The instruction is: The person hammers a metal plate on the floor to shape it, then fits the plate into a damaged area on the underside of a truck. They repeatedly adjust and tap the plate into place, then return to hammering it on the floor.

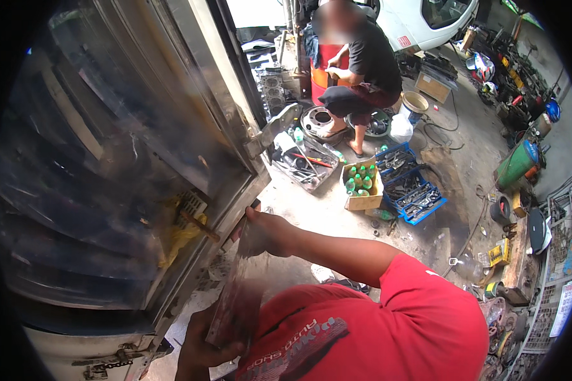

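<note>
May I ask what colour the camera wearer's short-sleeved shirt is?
The shirt is red, clearest in head view.

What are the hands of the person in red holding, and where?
A flat greyish panel: the right hand grips its upper end in the picture, the left hand its lower end.

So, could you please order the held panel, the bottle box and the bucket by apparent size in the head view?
Largest to smallest:
1. Held panel
2. Bottle box
3. Bucket
</note>
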A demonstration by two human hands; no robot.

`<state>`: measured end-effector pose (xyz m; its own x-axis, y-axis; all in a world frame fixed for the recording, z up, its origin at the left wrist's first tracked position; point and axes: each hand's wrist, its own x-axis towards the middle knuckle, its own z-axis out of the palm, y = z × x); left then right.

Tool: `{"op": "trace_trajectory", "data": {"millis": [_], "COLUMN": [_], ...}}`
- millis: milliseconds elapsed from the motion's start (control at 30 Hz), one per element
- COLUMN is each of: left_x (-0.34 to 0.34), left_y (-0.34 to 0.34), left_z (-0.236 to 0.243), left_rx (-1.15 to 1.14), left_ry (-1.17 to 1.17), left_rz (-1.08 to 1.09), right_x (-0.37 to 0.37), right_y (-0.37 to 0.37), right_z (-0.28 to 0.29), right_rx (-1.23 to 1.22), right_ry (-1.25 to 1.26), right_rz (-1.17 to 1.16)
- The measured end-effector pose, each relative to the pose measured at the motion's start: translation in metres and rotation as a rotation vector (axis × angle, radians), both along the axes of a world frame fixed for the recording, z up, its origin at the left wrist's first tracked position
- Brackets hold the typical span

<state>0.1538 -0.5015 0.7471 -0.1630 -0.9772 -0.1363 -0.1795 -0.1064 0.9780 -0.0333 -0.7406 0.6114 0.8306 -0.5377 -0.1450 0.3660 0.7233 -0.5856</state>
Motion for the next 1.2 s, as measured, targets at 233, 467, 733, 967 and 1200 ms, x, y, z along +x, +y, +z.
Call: {"op": "trace_trajectory", "data": {"millis": [233, 467, 733, 967, 1200], "left_x": [0.01, -0.001, -0.004, 0.009, 0.039], "left_y": [-0.019, -0.016, 0.002, 0.017, 0.06], "left_z": [0.007, -0.012, -0.022, -0.019, -0.041], "left_rx": [0.066, 0.136, 0.1, -0.222, -0.358], "left_ry": [0.041, 0.111, 0.081, -0.484, -0.922], "left_rz": [0.043, 0.38, 0.206, -0.034, -0.181], "right_x": [-0.006, 0.006, 0.036, 0.082, 0.112], "right_y": [-0.003, 0.01, 0.024, 0.033, 0.072], "right_z": [-0.027, -0.008, -0.023, -0.038, 0.013], "right_rx": [0.052, -0.076, -0.152, -0.194, -0.079], "right_ry": [-0.112, 0.339, 0.456, 0.365, 0.13], "right_rz": [-0.099, -0.306, -0.277, -0.208, 0.225]}}
